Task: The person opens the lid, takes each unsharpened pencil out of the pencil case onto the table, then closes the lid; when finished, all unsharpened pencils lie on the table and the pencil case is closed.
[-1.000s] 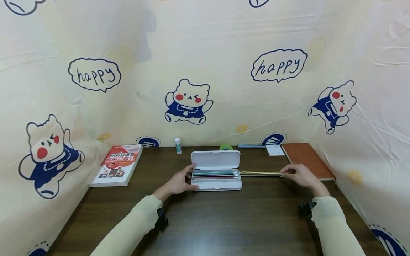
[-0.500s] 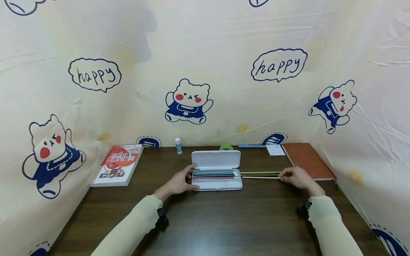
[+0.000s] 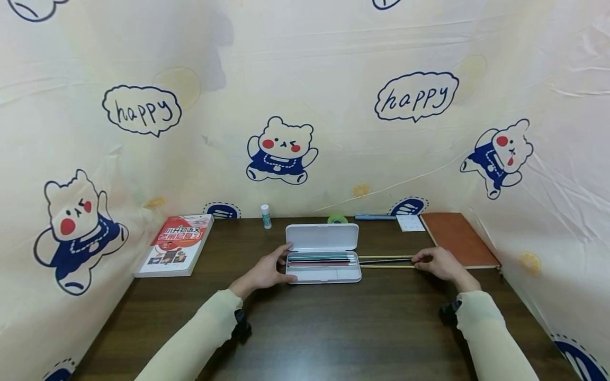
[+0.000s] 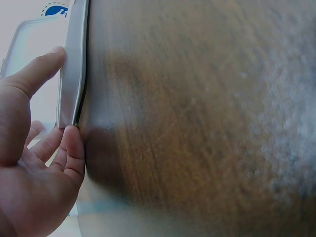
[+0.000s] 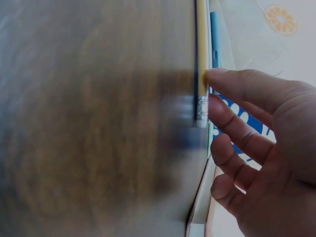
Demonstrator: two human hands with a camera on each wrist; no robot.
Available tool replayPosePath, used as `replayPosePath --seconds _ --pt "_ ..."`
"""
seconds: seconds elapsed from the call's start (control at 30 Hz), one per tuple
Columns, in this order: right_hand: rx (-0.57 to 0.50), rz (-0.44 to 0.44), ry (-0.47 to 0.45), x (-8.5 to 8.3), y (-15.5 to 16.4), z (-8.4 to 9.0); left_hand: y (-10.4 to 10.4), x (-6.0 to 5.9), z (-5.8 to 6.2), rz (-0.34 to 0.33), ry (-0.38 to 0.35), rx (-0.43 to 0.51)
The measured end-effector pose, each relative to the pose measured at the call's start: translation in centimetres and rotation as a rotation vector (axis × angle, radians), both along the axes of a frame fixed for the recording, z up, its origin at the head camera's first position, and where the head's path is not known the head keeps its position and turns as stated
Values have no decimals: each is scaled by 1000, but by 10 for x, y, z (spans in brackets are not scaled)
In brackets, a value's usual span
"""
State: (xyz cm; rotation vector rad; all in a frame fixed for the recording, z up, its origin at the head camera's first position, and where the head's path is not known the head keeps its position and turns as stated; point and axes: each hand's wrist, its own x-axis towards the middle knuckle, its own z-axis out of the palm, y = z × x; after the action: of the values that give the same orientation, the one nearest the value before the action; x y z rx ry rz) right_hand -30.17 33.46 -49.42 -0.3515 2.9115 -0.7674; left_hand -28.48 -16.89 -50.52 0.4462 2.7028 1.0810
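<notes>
In the head view a white pencil case (image 3: 323,259) lies open on the dark wooden table (image 3: 333,328), with several pens or pencils already in its upper tray. The left hand (image 3: 267,271) rests against the left end of the case, fingers loosely bent around its corner, and seems to steady it. Just to the right of the case lie three thin sticks; the right hand (image 3: 438,263) pinches the far end of the nearest yellow pencil (image 3: 387,266). I judge that the step in hand is picking up this pencil to put it into the case; the next move would call for lifting it and keeping it parallel to the tray. A red book (image 3: 175,244), a glue stick (image 3: 265,216) and a brown notebook (image 3: 457,239) lie further off.

In the left wrist view, the thumb (image 4: 37,74) and a fingertip touch the edge of the case, lightly rather than clenched. The inside of the case is not visible here.

In the right wrist view, thumb and forefinger (image 5: 232,118) grasp the pencil at its metal ferrule. The picture is blurred, so I cannot tell if the pencil is touching the table or is a little raised. The two other sticks are hard to make out here.
</notes>
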Motion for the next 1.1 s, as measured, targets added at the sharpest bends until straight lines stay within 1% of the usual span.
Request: replayPosePath --seconds 0.17,0.33,0.5,0.6,0.7,0.8,1.1 --pt "-3 -7 8 1 -7 7 0 0 -1 -7 27 -12" --pt "-20 1 4 3 -23 14 0 1 0 -4 38 -19" --pt "-47 38 20 2 -42 18 0 1 0 -1 31 -19" --pt "-72 76 41 0 -53 20 1 1 0 3 28 -13" --pt "-111 108 36 0 -66 22 0 1 0 4 26 -14" --pt "-138 117 17 0 -81 25 0 2 -1 5 25 -13" --pt "-143 174 10 -2 -126 24 1 1 0 -3 28 -5"
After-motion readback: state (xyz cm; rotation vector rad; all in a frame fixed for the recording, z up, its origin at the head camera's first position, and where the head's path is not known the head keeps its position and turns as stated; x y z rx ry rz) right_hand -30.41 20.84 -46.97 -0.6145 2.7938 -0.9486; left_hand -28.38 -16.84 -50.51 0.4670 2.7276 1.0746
